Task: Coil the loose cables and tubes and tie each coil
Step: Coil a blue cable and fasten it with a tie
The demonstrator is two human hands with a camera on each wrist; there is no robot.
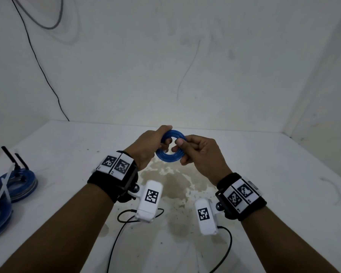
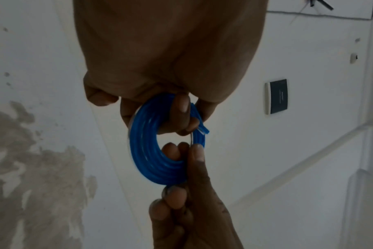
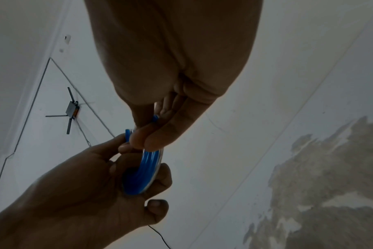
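Keeping its turns from springing loose, the blue tube coil (image 1: 170, 146) is pinched above the table (image 1: 264, 174) by left hand (image 1: 148, 148) and right hand (image 1: 201, 154) fingers, seemingly awaiting a tie.

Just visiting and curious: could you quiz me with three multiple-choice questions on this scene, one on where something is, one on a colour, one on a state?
1. Where do the finished coils lie?
A. far left of the table
B. far right of the table
C. on the wall

2. What colour is the held coil?
A. red
B. blue
C. yellow

3. How is the held coil kept?
A. lying flat on the table
B. hung from a hook
C. gripped by both hands above the table

Answers: 1 A, tied coils sit at the table's left edge. 2 B, its tube is blue in every view. 3 C, left hand and right hand both grip it.
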